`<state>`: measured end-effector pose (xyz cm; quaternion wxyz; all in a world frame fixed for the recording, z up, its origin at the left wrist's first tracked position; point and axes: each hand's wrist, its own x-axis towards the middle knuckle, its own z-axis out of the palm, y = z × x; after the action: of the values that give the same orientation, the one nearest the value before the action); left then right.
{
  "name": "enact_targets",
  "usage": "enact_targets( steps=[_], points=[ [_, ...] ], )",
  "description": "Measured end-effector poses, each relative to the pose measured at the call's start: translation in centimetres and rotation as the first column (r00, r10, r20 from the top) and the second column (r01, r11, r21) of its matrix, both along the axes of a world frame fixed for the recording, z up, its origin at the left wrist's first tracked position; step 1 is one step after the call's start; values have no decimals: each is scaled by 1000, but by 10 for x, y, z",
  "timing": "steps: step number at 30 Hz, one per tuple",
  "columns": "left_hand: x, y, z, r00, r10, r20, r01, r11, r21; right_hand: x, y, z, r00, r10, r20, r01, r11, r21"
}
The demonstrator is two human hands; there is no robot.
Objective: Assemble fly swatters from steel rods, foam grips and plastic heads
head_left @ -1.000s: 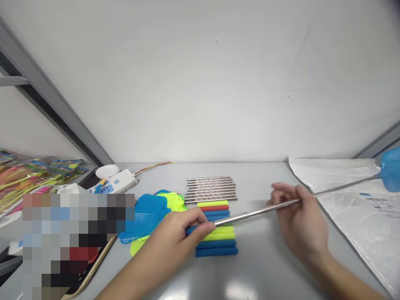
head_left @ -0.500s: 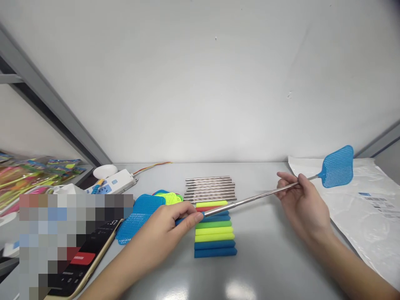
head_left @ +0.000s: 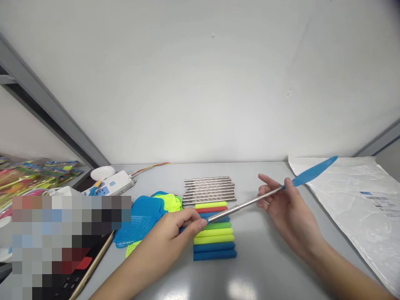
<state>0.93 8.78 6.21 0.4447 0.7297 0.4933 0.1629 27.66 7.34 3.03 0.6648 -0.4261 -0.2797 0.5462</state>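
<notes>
One flyswatter (head_left: 245, 204) in two hands (head_left: 175, 230)

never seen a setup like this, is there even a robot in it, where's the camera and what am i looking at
There is no robot: these are a person's own bare hands, seen by a camera worn on their head, looking forward and down. The left hand grips the blue handle of a fly swatter; the right hand holds its metal rod near the blue head, seen nearly edge-on. On the grey table lie metal rods, coloured handles and blue and yellow swatter heads, with a white plastic bag at right.
</notes>
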Motion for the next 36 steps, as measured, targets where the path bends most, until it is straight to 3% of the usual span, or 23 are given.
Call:
enact_targets(
  steps=[4, 10, 14, 20, 22, 25, 28, 32, 36],
  points=[
    [-2, 1, -2, 1000, -28, 8, 28, 998, -62, 6, 4, 2, 994, -36, -105, 31, 998, -51],
    [7, -7, -13, 991, -26, 131, 58, 967, -249, -23, -13, 2, 998, -60, -14, 60, 998, -23],
    [12, -11, -16, 982, 13, 187, 58, 928, -368, -31, -19, 2, 1000, 18, -4, -18, 999, -36],
    [3, -4, -15, 942, 166, 292, 20, 840, -543, -7, 0, -1, 965, 228, -127, -236, 970, -52],
    [-1, -2, -15, 929, 206, 306, 20, 800, -600, 2, 7, -2, 969, 169, -179, -183, 981, -60],
    [-4, -2, -15, 929, 204, 309, 57, 746, -663, 12, 14, 0, 989, -87, -118, 82, 996, -40],
    [-3, -4, -14, 927, 182, 327, 88, 742, -664, 15, 12, 7, 965, -263, -16, 264, 965, 6],
    [-2, -5, -13, 926, 200, 320, 70, 742, -667, 5, -1, 16, 952, -303, 30, 298, 948, 110],
    [3, -7, -8, 921, 217, 325, 75, 717, -693, -12, -15, 15, 950, -296, 97, 290, 954, 70]
  ],
)
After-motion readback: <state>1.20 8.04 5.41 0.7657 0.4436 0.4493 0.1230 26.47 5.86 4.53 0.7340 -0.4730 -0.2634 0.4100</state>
